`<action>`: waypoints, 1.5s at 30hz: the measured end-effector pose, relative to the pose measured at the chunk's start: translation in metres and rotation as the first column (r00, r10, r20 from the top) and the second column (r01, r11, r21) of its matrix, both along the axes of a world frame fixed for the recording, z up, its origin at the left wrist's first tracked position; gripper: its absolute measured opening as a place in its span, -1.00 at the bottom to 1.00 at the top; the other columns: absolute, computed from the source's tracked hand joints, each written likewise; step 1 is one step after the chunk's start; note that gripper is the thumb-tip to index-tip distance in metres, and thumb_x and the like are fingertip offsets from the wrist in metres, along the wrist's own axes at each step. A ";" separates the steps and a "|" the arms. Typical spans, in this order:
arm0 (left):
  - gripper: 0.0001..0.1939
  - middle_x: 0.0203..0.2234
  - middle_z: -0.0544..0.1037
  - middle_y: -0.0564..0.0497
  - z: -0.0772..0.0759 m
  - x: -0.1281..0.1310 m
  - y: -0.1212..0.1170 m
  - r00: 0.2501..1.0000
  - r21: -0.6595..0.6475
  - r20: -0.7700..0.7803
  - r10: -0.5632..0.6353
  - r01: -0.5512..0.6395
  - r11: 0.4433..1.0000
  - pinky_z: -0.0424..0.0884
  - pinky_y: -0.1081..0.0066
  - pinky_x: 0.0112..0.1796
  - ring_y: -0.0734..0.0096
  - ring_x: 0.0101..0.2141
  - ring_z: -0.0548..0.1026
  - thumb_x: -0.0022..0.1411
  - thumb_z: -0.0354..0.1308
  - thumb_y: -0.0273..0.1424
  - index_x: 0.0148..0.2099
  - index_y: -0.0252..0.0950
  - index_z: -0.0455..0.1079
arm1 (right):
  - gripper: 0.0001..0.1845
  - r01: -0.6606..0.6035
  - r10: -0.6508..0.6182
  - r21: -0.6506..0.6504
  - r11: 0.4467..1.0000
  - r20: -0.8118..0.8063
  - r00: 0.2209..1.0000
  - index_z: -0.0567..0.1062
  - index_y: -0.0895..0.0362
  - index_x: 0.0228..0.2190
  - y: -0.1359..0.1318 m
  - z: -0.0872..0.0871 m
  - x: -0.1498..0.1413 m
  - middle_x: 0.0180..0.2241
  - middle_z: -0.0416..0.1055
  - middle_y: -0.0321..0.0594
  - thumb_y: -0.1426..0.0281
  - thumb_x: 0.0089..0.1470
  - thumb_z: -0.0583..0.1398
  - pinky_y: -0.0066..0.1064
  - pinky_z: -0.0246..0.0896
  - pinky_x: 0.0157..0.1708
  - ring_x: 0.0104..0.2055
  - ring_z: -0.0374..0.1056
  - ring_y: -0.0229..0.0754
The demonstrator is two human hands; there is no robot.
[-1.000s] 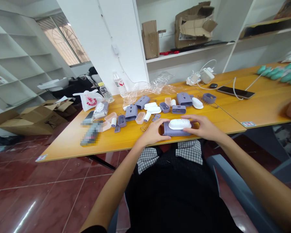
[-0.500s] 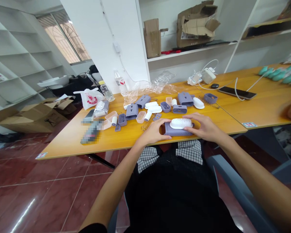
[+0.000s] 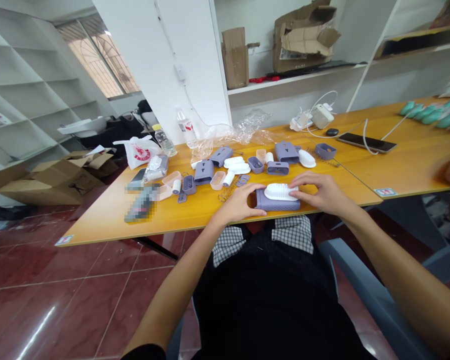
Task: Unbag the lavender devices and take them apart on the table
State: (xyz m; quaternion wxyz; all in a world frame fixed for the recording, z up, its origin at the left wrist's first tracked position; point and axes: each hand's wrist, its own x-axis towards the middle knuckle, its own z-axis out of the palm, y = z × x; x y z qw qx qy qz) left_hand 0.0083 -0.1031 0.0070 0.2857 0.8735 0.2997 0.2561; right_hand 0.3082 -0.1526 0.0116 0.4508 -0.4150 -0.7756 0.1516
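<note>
Near the front edge of the table lies a purple plastic casing, with a white bristled brush head on its upper side. My left hand is curved round the casing's left end, thumb at the front edge and fingers at the back. With fingertips and thumb closed on the brush head's right end, my right hand reaches in from the right. Behind them stand similar purple casings, more white brush heads, and a purple oval cap.
Coiled springs, pinkish clear cups and white cylinders lie among the parts. Bottles, crumpled plastic film and a white bag sit toward the back. A tablet-like device with a cable lies right.
My right hand's fingers have shifted from around the casing's right end up onto the right end of the brush head. My left hand has stayed nearly in place.
</note>
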 end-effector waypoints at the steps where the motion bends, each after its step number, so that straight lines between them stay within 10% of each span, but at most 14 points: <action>1: -0.19 0.29 0.54 -0.16 0.000 0.000 0.000 1.000 0.001 0.002 -0.001 0.001 1.000 0.37 -0.07 0.32 -0.09 0.28 0.50 0.10 0.62 -0.23 0.35 -0.16 0.44 | -0.77 -0.007 0.007 0.003 1.000 0.015 1.000 0.70 -0.04 -0.27 -0.001 0.002 -0.001 -0.20 0.69 -0.13 0.08 0.22 0.39 -0.01 0.50 -0.01 -0.13 0.61 0.08; 16: -0.15 0.27 0.56 -0.20 0.001 0.000 0.000 0.999 -0.024 0.003 0.042 -0.042 0.999 0.39 -0.09 0.30 -0.12 0.25 0.53 0.02 0.66 -0.24 0.33 -0.18 0.47 | -0.83 -0.037 0.030 0.116 0.993 0.058 0.998 0.65 0.01 -0.36 0.002 0.004 -0.016 -0.27 0.62 -0.15 0.31 0.31 0.30 -0.11 0.47 -0.13 -0.21 0.55 0.00; 45: -0.18 0.33 0.52 -0.21 -0.002 -0.001 -0.001 1.000 0.073 -0.009 0.017 -0.016 0.997 0.30 -0.10 0.38 -0.05 0.34 0.47 0.10 0.62 -0.20 0.36 -0.20 0.46 | -0.73 -0.009 0.007 0.049 0.999 0.038 0.999 0.65 -0.05 -0.40 0.005 0.004 -0.007 -0.29 0.65 -0.15 0.11 0.29 0.30 -0.04 0.53 -0.10 -0.22 0.58 0.04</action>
